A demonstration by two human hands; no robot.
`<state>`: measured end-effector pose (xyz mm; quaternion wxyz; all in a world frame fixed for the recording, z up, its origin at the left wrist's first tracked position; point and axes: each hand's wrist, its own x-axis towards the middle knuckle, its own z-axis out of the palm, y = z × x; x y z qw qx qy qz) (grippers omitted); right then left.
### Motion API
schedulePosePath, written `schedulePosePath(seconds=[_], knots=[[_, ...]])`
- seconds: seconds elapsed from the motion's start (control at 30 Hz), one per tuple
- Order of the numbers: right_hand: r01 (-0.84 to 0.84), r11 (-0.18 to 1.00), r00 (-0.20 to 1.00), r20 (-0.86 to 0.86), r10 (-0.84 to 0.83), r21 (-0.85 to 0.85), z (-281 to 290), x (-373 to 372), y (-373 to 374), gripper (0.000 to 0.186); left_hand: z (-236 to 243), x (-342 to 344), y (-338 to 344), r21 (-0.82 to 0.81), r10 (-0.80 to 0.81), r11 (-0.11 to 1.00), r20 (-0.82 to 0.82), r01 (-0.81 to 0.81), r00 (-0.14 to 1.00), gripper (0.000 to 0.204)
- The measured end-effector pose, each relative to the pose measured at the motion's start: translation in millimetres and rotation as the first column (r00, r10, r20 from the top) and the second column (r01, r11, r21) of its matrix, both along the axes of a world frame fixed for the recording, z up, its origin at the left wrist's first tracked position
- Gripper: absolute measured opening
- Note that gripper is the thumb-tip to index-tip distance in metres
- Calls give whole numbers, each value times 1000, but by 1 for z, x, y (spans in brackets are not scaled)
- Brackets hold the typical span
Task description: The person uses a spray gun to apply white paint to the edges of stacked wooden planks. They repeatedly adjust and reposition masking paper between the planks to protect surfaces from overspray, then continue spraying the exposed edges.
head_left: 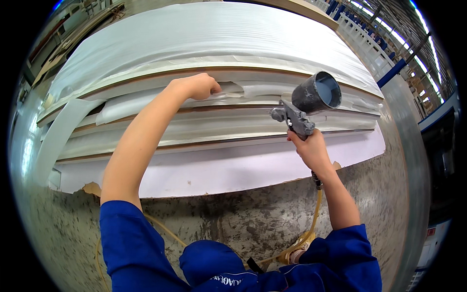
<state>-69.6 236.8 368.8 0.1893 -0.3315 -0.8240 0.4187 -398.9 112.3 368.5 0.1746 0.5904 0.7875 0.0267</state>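
Blue work clothes (pixel 214 260) are seen nearest the camera, their sleeves ending around the elbows, with both bare forearms stretched forward over a stack of layered boards (pixel 243 106). By the right hand (pixel 311 148), a grey spray gun (pixel 297 120) is grasped at its handle, held up above the front of the stack. On top of the gun a dark cup (pixel 318 93) is carried, tilted so that its open mouth and bluish-grey inside are shown. From below that hand a yellow hose (pixel 317 204) is led down toward the floor (pixel 369 194), past a yellow shoe (pixel 294 250).

The left hand (pixel 197 86) is placed at a gap in the white wrap (pixel 265 90) between the brown-edged layers, its fingers curled; whether the wrap is pinched cannot be told. At the stack's left end, a loose white strip (pixel 63 126) is draped down. Underneath, a white sheet (pixel 219 170) is spread, and the far part is covered by white film (pixel 204 34).
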Motion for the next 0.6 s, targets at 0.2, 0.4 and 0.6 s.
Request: schedulePosePath(seconds=[0.2, 0.4, 0.6], knots=[[-33, 997, 994, 102, 40, -75, 13, -20, -24, 25, 1, 1, -6, 31, 9, 999, 43, -10, 999, 49], [-70, 995, 997, 18, 72, -67, 10, -31, -38, 24, 3, 3, -2, -18, 9, 1000, 6, -9, 1000, 51], [-153, 984, 987, -53, 149, -92, 8, -40, -49, 24, -1, -1, -8, 25, 10, 1000, 25, -11, 1000, 51]])
